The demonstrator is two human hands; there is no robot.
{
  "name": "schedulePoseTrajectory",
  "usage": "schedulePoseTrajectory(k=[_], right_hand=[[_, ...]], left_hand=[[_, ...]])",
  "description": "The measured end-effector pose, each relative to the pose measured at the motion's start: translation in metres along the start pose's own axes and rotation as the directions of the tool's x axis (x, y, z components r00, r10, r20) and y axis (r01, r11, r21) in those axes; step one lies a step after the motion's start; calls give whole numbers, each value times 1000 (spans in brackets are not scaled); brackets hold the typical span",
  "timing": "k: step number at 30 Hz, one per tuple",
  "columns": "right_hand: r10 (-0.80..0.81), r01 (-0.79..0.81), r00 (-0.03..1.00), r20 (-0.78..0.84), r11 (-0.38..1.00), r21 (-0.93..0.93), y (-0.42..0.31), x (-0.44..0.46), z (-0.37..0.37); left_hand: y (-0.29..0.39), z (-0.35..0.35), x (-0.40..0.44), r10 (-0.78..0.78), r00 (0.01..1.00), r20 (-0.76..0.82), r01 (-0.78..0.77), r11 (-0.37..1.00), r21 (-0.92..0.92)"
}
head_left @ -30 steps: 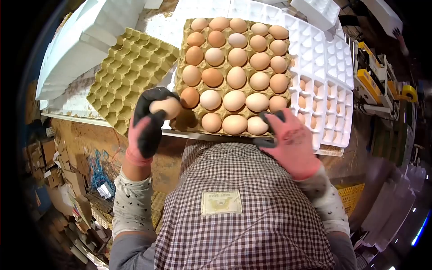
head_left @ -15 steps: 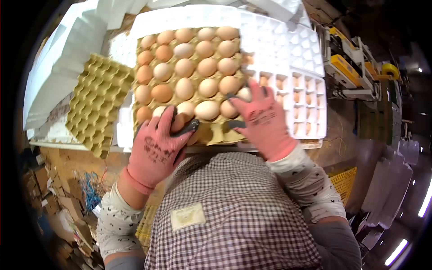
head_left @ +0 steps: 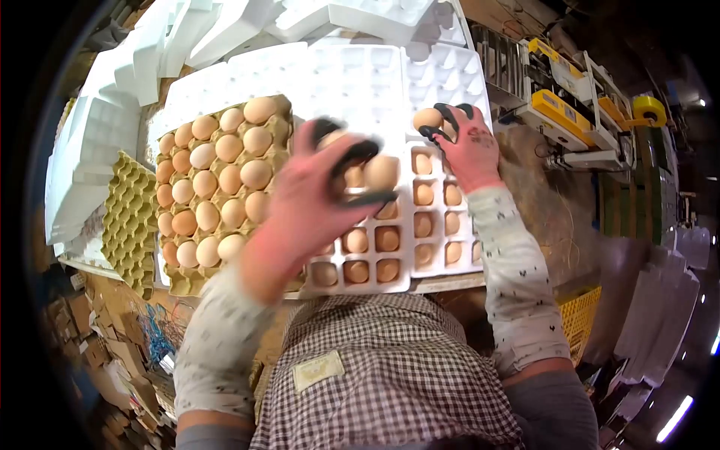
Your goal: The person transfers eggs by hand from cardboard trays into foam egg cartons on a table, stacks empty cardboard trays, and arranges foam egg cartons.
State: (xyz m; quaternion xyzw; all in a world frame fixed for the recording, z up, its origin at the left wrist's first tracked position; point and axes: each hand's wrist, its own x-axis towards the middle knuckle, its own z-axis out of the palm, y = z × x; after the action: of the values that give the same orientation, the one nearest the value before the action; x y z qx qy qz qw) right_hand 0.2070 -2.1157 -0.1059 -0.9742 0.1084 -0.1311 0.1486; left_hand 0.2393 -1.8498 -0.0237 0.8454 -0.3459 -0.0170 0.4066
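Observation:
Over the white foam trays [head_left: 409,217], my left hand [head_left: 322,187], in a pink glove with black fingertips, is blurred, its fingers curved around an egg [head_left: 382,173]; another egg shows by its upper fingers. My right hand [head_left: 469,146], gloved alike, pinches an egg [head_left: 427,119] above a cell of the right foam tray. Brown eggs sit in many of the nearer foam cells, while upper cells are white and bare. To the left, a pulp tray [head_left: 196,281] bears rows of eggs, its front row of pockets bare.
An empty pulp tray [head_left: 129,217] leans at the left. White foam pieces [head_left: 97,142] are stacked behind it and along the back. Yellow-and-white machinery [head_left: 562,116] stands at the right, with a yellow basket [head_left: 577,322] below it.
Both hands have moved from the pulp tray's front edge to over the foam trays, with eggs in them. The egg-filled pulp tray now appears farther left as the view has shifted.

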Motion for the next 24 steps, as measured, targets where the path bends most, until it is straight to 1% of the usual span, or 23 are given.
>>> schedulePoseTrajectory(k=[1,2,3,4,6,7,8,9,10,11,12,13,14,15,16,18,20,21,22,23,24], right_hand=[[-54,66,994,99,990,-122,10,13,0],[-97,144,975,201,962,-233,20,25,1],[-218,287,936,275,927,-242,40,34,7],[-238,343,905,353,898,-274,53,40,6],[-449,543,835,320,770,-336,84,49,4],[-444,546,826,348,783,-297,93,52,4],[-380,490,851,362,822,-291,98,50,5],[-331,414,895,299,867,-278,102,44,17],[-272,331,932,238,907,-261,105,38,28],[-307,346,926,220,923,-168,111,37,32],[-281,322,924,261,937,-132,108,39,26],[-274,305,935,225,946,-113,110,39,30],[-263,285,945,195,954,-94,113,36,34],[-255,272,941,224,961,-48,110,37,30],[-259,279,941,217,958,-67,105,34,24],[-247,269,947,207,959,-85,107,26,28],[-222,252,952,209,959,-129,101,26,29],[-214,242,957,197,962,-128,105,26,35],[-199,224,963,181,965,-133,103,26,40],[-147,185,969,200,965,-185,89,24,38],[-90,142,973,213,959,-245,75,22,31]], left_hand=[[-5,34,24,-62,998,-13,63,991,115],[-3,57,45,-124,992,4,118,953,278],[-20,75,61,-130,987,96,74,890,450],[-38,88,70,-186,961,203,29,803,596],[-45,93,69,-330,906,265,50,705,708],[-46,90,69,-382,889,254,97,698,710],[-44,86,70,-433,868,243,144,688,711],[-44,83,71,-483,844,233,191,676,712],[-53,84,79,-436,892,116,258,704,662],[-63,85,90,-333,943,1,279,790,547],[-74,86,101,-236,963,-131,269,865,422],[-88,92,108,-178,962,-206,249,883,397],[-107,106,112,-247,940,-237,325,859,396],[-109,111,117,-295,931,-214,361,827,431],[-107,118,119,-348,917,-196,399,791,464],[-96,129,116,-180,939,-294,314,800,512],[-67,129,97,34,946,-323,144,849,509],[-39,116,78,64,982,-178,1,940,342],[-13,104,50,19,1000,-19,-17,995,101],[4,93,15,197,980,-32,-194,979,69],[21,65,-14,225,969,100,-229,973,34]])
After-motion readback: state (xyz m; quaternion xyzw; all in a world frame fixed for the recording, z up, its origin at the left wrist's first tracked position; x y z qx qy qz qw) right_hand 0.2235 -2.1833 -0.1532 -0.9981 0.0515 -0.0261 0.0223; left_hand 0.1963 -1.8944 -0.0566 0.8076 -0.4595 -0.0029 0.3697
